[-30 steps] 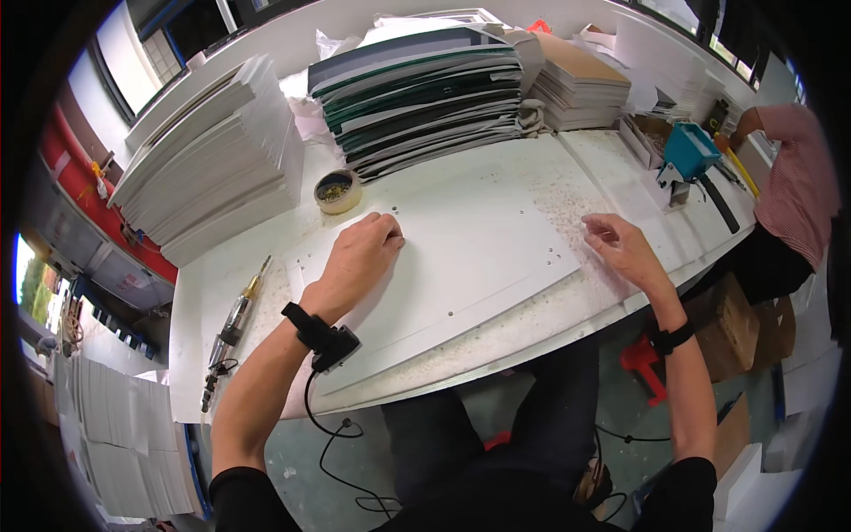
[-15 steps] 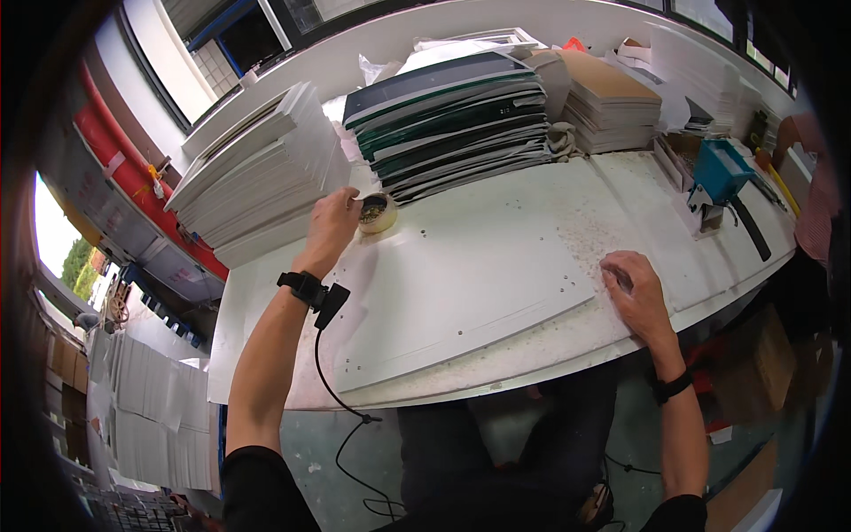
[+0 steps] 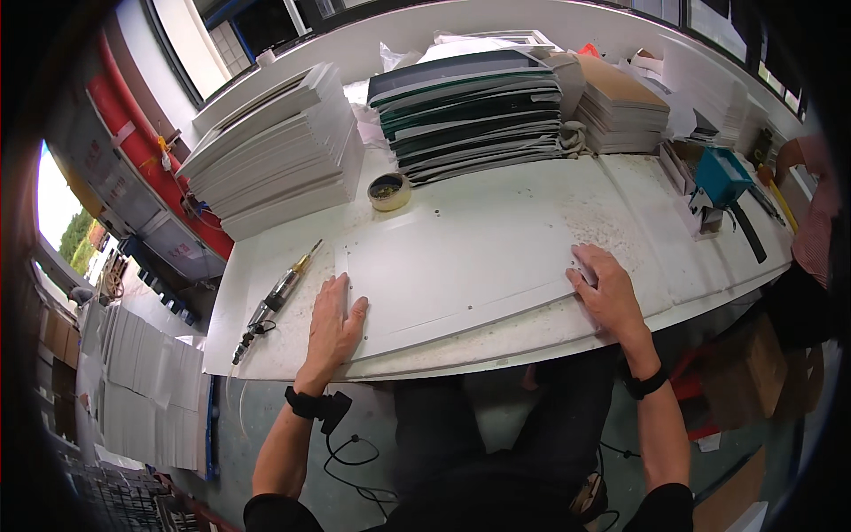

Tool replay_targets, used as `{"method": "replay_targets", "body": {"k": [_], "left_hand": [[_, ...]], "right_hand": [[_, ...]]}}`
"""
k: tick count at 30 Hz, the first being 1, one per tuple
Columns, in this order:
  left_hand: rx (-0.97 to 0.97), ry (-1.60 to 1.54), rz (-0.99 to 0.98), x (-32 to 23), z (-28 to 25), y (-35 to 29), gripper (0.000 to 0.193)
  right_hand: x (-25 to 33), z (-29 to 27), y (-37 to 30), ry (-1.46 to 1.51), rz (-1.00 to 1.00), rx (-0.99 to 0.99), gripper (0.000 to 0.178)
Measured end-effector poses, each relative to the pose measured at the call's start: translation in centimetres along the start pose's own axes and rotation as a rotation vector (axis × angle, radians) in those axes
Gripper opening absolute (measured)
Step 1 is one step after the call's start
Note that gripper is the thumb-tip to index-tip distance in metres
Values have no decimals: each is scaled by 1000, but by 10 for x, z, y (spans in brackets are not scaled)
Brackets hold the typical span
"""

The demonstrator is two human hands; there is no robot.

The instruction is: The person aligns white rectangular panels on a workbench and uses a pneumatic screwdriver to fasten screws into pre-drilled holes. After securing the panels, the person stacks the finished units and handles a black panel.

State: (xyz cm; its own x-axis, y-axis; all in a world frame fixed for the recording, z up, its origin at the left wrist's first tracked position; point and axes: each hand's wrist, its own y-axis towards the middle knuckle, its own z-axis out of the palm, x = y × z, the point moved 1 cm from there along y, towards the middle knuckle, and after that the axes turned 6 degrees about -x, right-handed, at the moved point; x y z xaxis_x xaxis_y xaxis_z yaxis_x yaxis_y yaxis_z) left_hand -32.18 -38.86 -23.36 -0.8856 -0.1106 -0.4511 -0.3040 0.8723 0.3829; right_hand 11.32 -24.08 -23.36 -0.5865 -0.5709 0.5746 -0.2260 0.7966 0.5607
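I count two bare hands on one white panel [image 3: 456,270], which lies flat on the worktable [image 3: 651,217] in front of the person. The left hand [image 3: 334,326] is open, palm down, fingers together and thumb spread, resting along the panel's left edge. The right hand [image 3: 605,293] is half open at the right edge, fingers loosely bent and thumb against the panel; neither has its fist closed round anything. Two black bands circle the wrists.

One slim metal driver [image 3: 277,300] with a brassy nose lies left of the panel. One ring-shaped tape roll [image 3: 390,195], yellowish and glossy, sits beyond the panel's far edge, small bits inside it. Three tall stacks stand behind: white boards [image 3: 275,160], ragged dark and green sheets [image 3: 470,115], and a neater tan-topped pile [image 3: 625,111]. One teal dispenser [image 3: 720,177] with a black handle is at the right.

The panel is smooth and straight-edged, dotted with small dark spots; the tabletop beside it looks scuffed and speckled.
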Motion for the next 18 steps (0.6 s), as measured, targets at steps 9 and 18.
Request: {"method": "replay_targets", "body": {"k": [9,18], "left_hand": [[54,-261,-15,-22,-30,-66,64],[-45,-605,-131,-70,-13,-110,71]], "right_hand": [[59,-58,-126,128,321,-99,57],[-5,-49,-181,637,679,-146,62]]}}
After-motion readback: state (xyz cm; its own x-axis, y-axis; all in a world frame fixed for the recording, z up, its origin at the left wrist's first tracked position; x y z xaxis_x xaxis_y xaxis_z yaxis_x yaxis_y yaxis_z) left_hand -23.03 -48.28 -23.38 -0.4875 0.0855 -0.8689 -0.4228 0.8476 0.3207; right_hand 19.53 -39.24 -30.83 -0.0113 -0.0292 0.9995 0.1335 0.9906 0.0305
